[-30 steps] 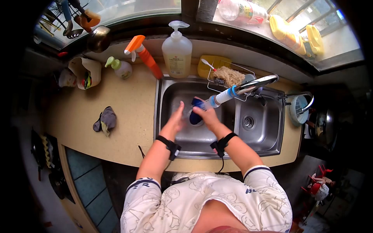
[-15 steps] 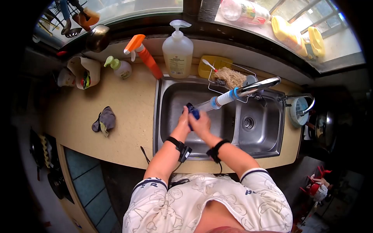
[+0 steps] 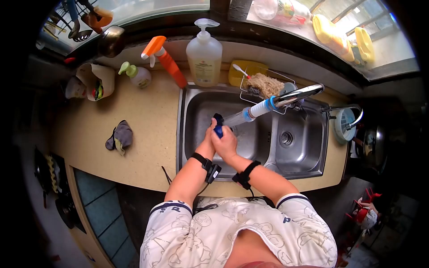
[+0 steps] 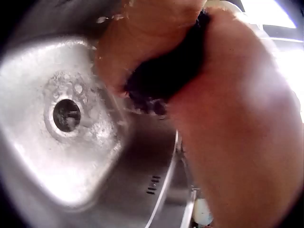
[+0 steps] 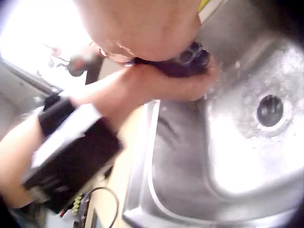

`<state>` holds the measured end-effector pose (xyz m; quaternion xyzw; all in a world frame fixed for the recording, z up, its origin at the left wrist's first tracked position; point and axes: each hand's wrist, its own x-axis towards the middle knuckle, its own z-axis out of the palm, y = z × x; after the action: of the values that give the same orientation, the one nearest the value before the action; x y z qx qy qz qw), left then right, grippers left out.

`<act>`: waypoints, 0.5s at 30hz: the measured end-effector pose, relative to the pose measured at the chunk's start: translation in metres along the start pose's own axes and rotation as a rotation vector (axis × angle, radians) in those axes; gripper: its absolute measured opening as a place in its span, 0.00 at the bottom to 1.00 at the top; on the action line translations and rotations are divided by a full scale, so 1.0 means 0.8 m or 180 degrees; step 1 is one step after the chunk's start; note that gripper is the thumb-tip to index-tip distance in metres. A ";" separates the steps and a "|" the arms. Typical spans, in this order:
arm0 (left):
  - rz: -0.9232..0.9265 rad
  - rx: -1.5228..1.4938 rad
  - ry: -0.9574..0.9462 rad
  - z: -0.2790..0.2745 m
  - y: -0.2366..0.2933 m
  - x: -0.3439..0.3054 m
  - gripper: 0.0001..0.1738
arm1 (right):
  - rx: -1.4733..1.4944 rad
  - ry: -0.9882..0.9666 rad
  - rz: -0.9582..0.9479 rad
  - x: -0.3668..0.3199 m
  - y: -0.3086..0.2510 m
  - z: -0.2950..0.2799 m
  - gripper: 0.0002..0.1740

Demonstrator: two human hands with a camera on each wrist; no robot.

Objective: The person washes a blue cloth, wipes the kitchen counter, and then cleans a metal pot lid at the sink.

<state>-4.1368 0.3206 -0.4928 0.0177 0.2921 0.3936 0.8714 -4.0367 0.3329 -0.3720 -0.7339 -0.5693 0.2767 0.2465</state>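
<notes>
Both hands are over the large left basin of the steel sink [image 3: 252, 158], pressed together around a wet dark blue cloth-like bundle [image 3: 218, 131]. My left hand [image 3: 208, 137] grips it from the left. Across it from the right, my right hand [image 3: 226, 142] has its fingers closed over the bundle. A clear stream of water from the faucet's white extension nozzle [image 3: 260, 108] runs down at the hands. In the left wrist view the dark bundle [image 4: 166, 76] is squeezed between skin folds. Bubbles cling to the bundle [image 5: 187, 64] in the right wrist view.
Behind the sink stand a large pump bottle [image 3: 204, 58], an orange spray bottle [image 3: 171, 67] and a wire rack [image 3: 243, 96] with a fibrous scrubber [image 3: 267, 85]. A grey cloth [image 3: 121, 135] lies on the counter to the left. The smaller basin has a drain [image 3: 286, 138].
The hands were apart, with the blue bundle in the right hand under the nozzle. They have since come together around it, further left and lower than the nozzle.
</notes>
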 end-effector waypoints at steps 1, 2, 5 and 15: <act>0.0071 0.0235 0.1020 0.059 0.003 -0.010 0.33 | 0.0002 0.0000 0.0000 0.011 0.002 -0.005 0.22; 0.0136 0.0470 0.2033 0.107 0.008 -0.022 0.33 | 0.0236 -0.0133 0.0325 0.032 0.009 -0.014 0.21; 0.0129 0.0391 0.1604 0.115 0.015 -0.029 0.35 | 0.0299 -0.0219 0.0413 0.054 0.023 -0.009 0.19; -0.0022 0.2845 0.0975 0.126 0.049 -0.068 0.31 | 0.3153 -0.2172 0.1193 0.068 0.023 -0.064 0.17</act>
<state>-4.1389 0.3294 -0.3724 0.3317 0.5581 0.2245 0.7267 -3.9776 0.3788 -0.3539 -0.4904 -0.2820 0.7646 0.3089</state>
